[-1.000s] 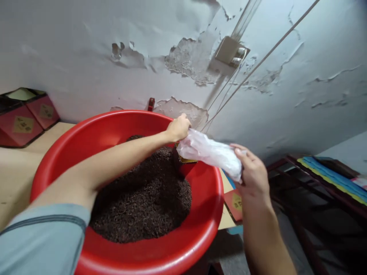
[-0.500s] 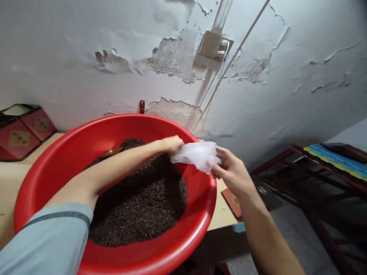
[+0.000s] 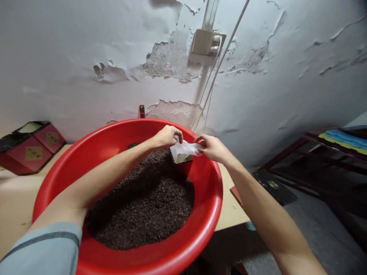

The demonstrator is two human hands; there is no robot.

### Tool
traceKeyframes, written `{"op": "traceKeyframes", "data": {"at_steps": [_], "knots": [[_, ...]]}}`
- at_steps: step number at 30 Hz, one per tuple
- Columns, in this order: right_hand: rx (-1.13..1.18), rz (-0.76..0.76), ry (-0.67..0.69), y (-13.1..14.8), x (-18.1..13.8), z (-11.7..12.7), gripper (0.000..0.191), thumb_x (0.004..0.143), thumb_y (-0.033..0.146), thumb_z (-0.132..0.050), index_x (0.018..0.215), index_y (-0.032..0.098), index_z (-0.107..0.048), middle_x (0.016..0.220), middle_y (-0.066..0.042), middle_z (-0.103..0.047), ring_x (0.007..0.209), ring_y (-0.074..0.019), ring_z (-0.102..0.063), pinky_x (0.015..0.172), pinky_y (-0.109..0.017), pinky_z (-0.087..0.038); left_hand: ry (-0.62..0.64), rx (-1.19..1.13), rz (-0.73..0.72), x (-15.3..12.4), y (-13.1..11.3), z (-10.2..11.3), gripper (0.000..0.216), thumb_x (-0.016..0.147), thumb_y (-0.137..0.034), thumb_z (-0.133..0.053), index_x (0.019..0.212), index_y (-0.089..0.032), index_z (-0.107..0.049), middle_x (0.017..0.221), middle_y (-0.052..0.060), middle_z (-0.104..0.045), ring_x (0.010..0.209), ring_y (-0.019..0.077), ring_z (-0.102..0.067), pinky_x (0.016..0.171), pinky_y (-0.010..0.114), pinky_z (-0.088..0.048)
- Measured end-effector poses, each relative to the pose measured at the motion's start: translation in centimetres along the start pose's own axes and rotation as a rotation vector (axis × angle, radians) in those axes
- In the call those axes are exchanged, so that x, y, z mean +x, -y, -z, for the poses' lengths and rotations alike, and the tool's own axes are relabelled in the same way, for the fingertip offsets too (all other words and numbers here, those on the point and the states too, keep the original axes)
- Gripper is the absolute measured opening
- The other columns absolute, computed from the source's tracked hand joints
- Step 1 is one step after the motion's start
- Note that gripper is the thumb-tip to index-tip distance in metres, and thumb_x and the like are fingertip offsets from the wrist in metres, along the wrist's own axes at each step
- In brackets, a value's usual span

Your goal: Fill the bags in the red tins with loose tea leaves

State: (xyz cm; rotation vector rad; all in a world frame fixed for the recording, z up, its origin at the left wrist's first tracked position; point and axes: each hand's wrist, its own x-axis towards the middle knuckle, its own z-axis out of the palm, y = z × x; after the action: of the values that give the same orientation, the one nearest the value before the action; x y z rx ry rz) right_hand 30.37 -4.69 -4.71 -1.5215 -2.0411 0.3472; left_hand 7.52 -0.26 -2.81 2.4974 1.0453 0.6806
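Note:
A big red basin (image 3: 210, 208) sits on a pale table and holds a heap of dark loose tea leaves (image 3: 146, 206). At the basin's far side a small red tin (image 3: 185, 166) stands in the leaves. A thin clear plastic bag (image 3: 183, 149) lies over the tin's mouth. My left hand (image 3: 166, 136) pinches the bag's left edge with closed fingers. My right hand (image 3: 210, 147) pinches its right edge, stretching the bag between both hands.
Red square tins (image 3: 30, 151) stand at the left on the table (image 3: 14, 198) against a peeling wall. A wall socket (image 3: 205, 42) with cords hangs above the basin. A dark wooden rack (image 3: 323, 149) with coloured sheets stands at the right. Flat lids (image 3: 273, 185) lie right of the basin.
My right hand has moved left and closer to my left hand. The bag, earlier stretched long to the right, is now bunched short over the tin.

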Motion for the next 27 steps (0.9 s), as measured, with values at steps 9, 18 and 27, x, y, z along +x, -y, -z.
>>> {"op": "traceKeyframes", "data": {"at_steps": [9,18,27], "knots": [[-0.091,0.192,-0.26,0.0,-2.1,-0.4,0.028,0.079,0.006,-0.055,0.08,0.02,-0.079,0.092,-0.01,-0.075,0.085,-0.0225,-0.07,0.082,-0.035,-0.054,0.096,-0.003,0.018,-0.3,-2.8,-0.2,0.029,0.081,-0.037,-0.075,0.066,-0.013,-0.074,0.062,0.004,-0.068,0.056,0.0117,-0.055,0.056,0.027,-0.036],[0.251,0.155,0.09,0.4,-3.1,0.8,0.029,0.076,0.019,-0.069,0.106,0.02,-0.071,0.107,-0.007,-0.077,0.073,-0.018,-0.074,0.071,-0.033,-0.062,-0.138,-0.321,0.203,-2.2,-1.0,-0.6,0.02,0.074,-0.03,-0.082,0.074,-0.013,-0.071,0.07,0.004,-0.07,0.063,0.0126,-0.059,0.06,0.027,-0.043],[0.08,0.197,0.013,1.5,-3.5,0.8,0.027,0.072,0.027,-0.076,0.091,0.023,-0.057,0.083,-0.002,-0.071,0.067,-0.0156,-0.064,0.062,-0.027,-0.048,-0.02,-0.52,0.203,-1.4,-1.5,-0.6,0.028,0.062,-0.001,-0.072,0.067,-0.017,-0.05,0.062,-0.006,-0.052,0.057,0.0073,-0.048,0.057,0.024,-0.04]]}}
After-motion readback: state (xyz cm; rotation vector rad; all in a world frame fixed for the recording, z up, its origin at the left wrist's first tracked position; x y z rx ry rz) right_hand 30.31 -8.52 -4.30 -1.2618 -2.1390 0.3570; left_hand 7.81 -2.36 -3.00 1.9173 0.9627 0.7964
